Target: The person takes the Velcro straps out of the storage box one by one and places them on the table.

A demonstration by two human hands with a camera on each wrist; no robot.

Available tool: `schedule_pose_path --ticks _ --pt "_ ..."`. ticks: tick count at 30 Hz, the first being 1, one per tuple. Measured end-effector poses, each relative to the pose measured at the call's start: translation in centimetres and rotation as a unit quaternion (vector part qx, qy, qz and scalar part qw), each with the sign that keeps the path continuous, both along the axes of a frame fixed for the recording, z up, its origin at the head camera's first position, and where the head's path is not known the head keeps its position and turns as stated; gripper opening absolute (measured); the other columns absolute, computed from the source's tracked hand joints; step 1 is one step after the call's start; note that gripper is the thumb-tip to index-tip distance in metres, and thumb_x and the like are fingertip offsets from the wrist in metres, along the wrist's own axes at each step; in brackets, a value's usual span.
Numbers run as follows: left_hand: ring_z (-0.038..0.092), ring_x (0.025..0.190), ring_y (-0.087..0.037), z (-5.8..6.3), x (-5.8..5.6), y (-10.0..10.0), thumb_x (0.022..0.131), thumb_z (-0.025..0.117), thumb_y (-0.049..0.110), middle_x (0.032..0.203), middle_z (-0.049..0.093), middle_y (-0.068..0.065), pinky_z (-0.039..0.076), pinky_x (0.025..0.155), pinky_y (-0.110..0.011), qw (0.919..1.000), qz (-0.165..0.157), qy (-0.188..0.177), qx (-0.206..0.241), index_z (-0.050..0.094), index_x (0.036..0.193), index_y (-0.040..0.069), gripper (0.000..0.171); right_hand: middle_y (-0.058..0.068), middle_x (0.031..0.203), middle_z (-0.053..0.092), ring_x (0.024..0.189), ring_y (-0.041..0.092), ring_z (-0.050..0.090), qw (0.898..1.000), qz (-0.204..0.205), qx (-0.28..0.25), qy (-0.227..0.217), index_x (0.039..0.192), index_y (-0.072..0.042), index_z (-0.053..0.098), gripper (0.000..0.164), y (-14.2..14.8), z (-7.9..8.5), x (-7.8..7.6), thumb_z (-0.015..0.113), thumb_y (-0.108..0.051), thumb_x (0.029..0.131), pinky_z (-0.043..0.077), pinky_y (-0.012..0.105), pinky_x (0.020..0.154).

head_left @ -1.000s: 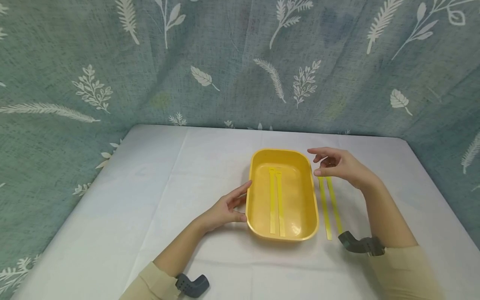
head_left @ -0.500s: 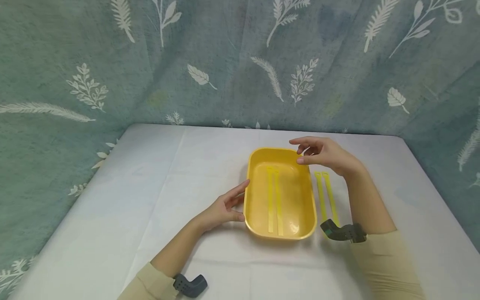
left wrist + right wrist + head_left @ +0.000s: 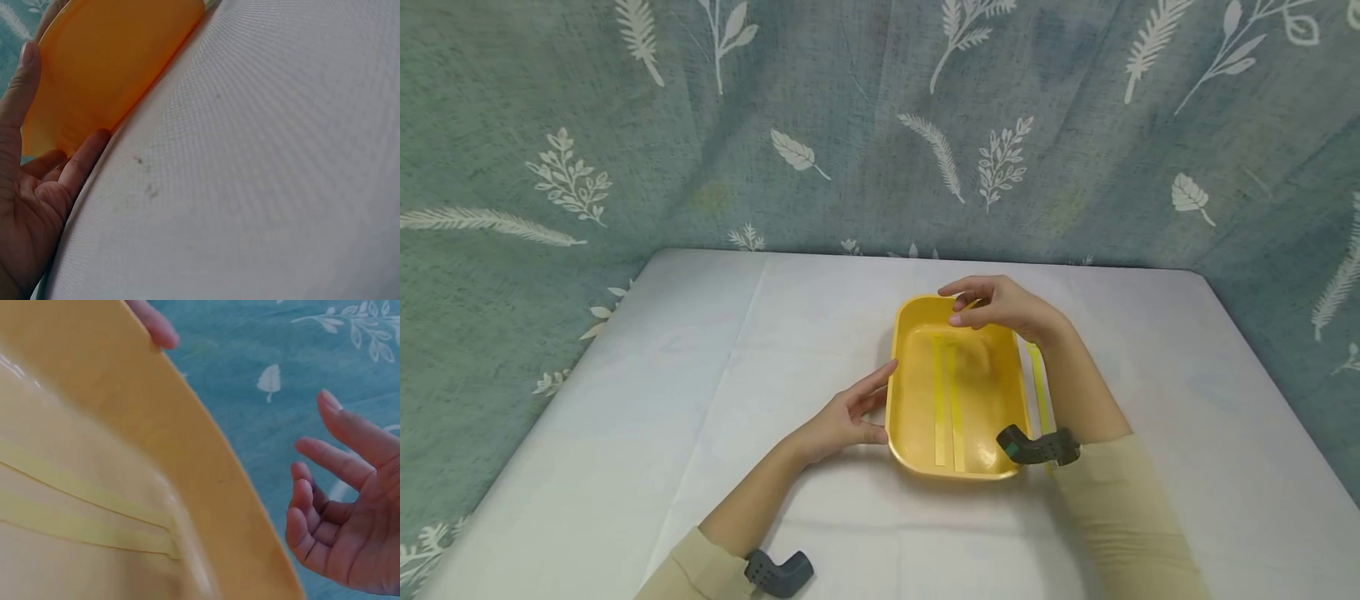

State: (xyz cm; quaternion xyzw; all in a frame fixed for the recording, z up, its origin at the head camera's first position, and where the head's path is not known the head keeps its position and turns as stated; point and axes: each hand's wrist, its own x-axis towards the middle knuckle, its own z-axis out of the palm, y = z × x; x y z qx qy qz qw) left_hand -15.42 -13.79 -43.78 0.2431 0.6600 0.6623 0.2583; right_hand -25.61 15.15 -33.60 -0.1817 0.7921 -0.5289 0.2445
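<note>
A yellow rectangular tub (image 3: 912,417) with rounded corners stands on the table. Two thin, flat yellow strips (image 3: 939,400) lie lengthwise inside it, side by side; the right wrist view shows these strips (image 3: 87,534) near the tub's end wall. My left hand (image 3: 842,425) touches the tub's left side with spread fingers and thumb. In the left wrist view the fingers (image 3: 87,156) reach along the tub's outer wall. Above the tub's far end, my right hand (image 3: 1000,304) hovers with loosely bent fingers, holding nothing. Another yellow strip (image 3: 1039,387) shows right of the tub, partly behind my right forearm.
A white cloth (image 3: 760,367) covers the table. Behind it hangs a blue-green curtain (image 3: 850,192) with white leaf prints. Dark wrist-worn devices (image 3: 780,575) sit at both wrists, the right one overlapping the tub's near right corner in the head view.
My right hand has moved left, from beside the strips at the tub's right to over its far end. The left hand stays at the tub's side.
</note>
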Motion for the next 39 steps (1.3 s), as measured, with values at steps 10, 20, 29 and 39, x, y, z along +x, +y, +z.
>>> schedule_pose_path --ticks 10,20,29,39 --pt "0.024 0.142 -0.030 -0.2 0.0 0.0 0.074 0.079 0.034 0.159 0.014 -0.002 0.034 0.109 -0.039 1.0000 -0.004 -0.004 0.004 0.017 0.153 0.022 0.101 0.004 0.090 0.060 0.084 0.023 0.055 0.999 -0.014 0.036 -0.035 0.130 -0.003 0.055 0.053 -1.6 -2.3 -0.9 0.074 -0.017 0.082 0.050 0.039 0.078" --pt "0.022 0.142 -0.032 0.0 0.3 0.1 0.075 0.079 0.030 0.159 0.013 -0.006 0.041 0.103 -0.032 0.9998 -0.007 -0.010 0.017 0.015 0.153 0.018 0.101 0.005 0.085 0.062 0.064 0.014 0.049 0.997 -0.035 0.071 -0.016 0.128 -0.002 0.056 0.056 -2.4 -4.4 -0.7 0.078 -0.014 0.078 0.045 0.026 0.060" --pt "0.021 0.142 -0.033 -0.1 0.2 0.3 0.079 0.077 0.024 0.159 0.013 -0.007 0.044 0.101 -0.035 0.9997 -0.009 -0.013 0.018 0.015 0.153 0.019 0.097 0.008 0.089 0.059 0.073 0.016 0.048 0.991 -0.032 0.126 0.036 0.126 -0.002 0.058 0.060 -2.7 -5.2 -0.5 0.082 -0.015 0.073 0.042 0.024 0.063" --pt "0.020 0.142 -0.034 -0.5 0.0 0.3 0.076 0.079 0.022 0.159 0.012 -0.008 0.046 0.098 -0.037 0.9994 -0.009 -0.011 0.032 0.014 0.153 0.017 0.101 0.007 0.087 0.062 0.081 0.019 0.055 0.956 0.004 0.251 0.155 0.121 -0.003 0.062 0.066 -3.0 -5.6 -0.3 0.087 -0.031 0.066 0.046 0.028 0.074"
